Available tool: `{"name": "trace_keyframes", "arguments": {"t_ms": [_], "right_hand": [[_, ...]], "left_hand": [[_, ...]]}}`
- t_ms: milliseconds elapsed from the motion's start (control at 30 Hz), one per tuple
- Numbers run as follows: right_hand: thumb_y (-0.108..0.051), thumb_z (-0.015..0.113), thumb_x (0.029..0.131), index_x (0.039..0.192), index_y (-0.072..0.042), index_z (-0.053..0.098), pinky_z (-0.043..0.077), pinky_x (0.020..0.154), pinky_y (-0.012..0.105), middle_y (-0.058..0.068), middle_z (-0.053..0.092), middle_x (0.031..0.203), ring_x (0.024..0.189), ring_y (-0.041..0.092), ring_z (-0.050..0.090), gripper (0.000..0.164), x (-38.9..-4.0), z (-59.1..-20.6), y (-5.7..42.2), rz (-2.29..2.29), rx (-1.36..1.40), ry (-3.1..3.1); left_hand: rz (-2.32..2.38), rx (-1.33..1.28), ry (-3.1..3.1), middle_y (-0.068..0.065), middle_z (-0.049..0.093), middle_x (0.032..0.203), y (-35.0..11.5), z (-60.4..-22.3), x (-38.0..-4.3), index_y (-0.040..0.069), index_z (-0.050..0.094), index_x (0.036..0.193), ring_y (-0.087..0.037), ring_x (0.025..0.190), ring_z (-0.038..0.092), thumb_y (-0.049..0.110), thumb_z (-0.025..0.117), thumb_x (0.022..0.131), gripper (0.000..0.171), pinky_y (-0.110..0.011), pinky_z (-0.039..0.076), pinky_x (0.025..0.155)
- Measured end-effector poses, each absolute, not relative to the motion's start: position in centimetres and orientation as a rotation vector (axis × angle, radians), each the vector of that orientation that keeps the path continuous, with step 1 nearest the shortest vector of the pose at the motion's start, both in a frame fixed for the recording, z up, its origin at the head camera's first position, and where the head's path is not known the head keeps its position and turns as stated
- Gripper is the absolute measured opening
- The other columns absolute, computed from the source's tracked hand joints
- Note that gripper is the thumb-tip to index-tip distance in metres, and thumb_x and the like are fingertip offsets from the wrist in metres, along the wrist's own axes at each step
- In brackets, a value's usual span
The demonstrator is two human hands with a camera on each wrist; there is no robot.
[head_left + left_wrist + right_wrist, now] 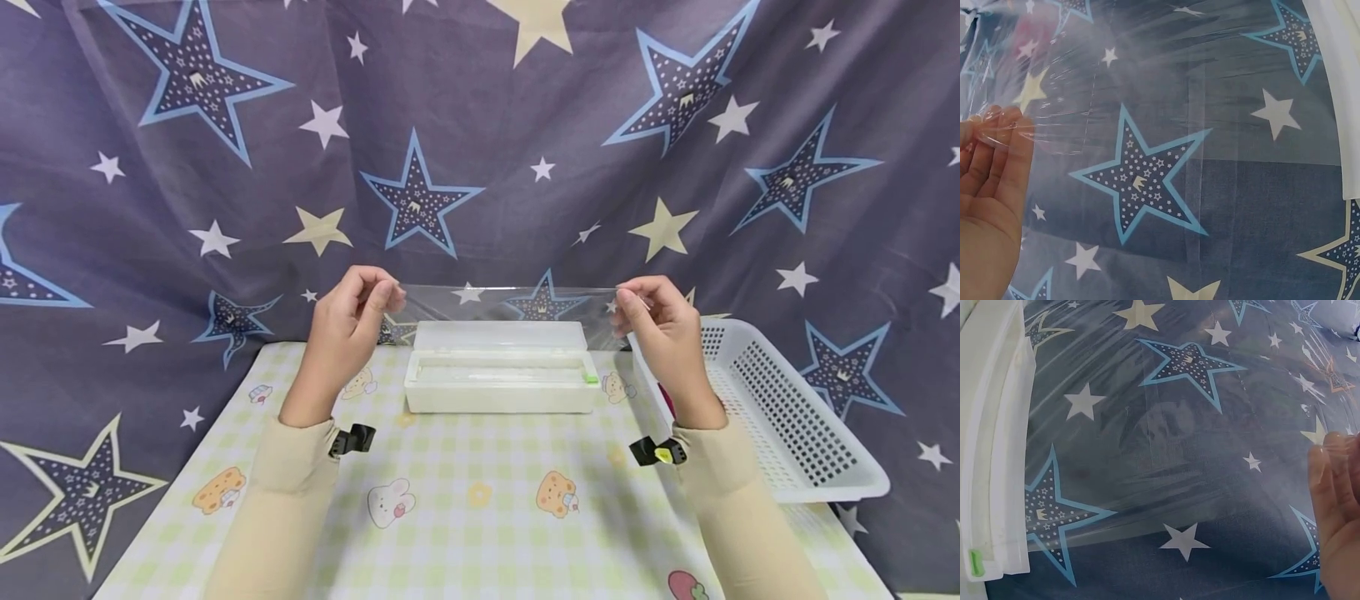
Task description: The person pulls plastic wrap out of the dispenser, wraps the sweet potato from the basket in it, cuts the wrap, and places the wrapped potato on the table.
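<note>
A clear sheet of cling film (487, 304) is stretched level between both hands, above and behind a white cling film dispenser box (498, 398). My left hand (348, 317) pinches its left top corner between thumb and fingers; the film bunches at the fingertips in the left wrist view. At the opposite corner, my right hand (663, 329) pinches it likewise. The box stands at the table's back with its lid (498, 336) raised. A green slider (590, 379) sits at the box's right end. In the right wrist view, the film (1166, 431) spreads between box and hand.
A white perforated basket (847, 479) stands at the right, beside and partly behind my right forearm, with something red (666, 400) just visible in it. A checked cartoon cloth (480, 458) covers the table. Right behind the table hangs a star-patterned curtain (480, 100).
</note>
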State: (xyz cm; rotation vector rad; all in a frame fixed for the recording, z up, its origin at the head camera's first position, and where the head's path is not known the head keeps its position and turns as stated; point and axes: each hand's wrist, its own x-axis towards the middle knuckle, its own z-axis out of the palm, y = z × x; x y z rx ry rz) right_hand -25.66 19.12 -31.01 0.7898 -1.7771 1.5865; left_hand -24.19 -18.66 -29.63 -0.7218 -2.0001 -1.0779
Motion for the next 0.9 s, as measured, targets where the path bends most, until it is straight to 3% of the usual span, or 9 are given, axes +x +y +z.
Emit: {"name": "trace_keyframes", "arguments": {"t_ms": [333,700,900], "right_hand": [[0.010,0.056,0.098,0.104,0.015,0.057,0.055,0.054,0.022,0.015,0.061,0.083,0.067,0.014,0.063,0.009,-25.3,-32.0,19.5,1.622,0.878,-1.763],[0.015,0.054,0.096,0.103,0.015,0.057,0.053,0.048,0.022,0.021,0.059,0.079,0.057,0.014,0.059,0.008,-24.5,-33.1,19.7,1.606,0.872,-1.838],[0.012,0.053,0.098,0.103,0.014,0.055,0.052,0.044,0.024,0.018,0.058,0.077,0.055,0.015,0.058,0.006,-24.3,-34.0,20.0,1.643,0.890,-1.866]], "left_hand": [[-1.097,-0.738,-1.998,-0.002,0.068,0.093,-18.7,-29.9,-23.1,0.002,0.061,0.107,-0.012,0.081,0.065,0.004,0.055,0.103,0.008,-0.020,0.052,0.071],[-1.208,-0.780,-1.986,-0.004,0.066,0.090,-18.6,-31.1,-22.4,0.000,0.060,0.107,-0.010,0.075,0.066,0.000,0.053,0.102,0.008,-0.021,0.057,0.069],[-1.244,-0.797,-1.986,-0.005,0.065,0.088,-18.3,-31.7,-22.3,-0.002,0.060,0.107,-0.011,0.073,0.066,0.000,0.053,0.103,0.008,-0.023,0.057,0.065]]}}
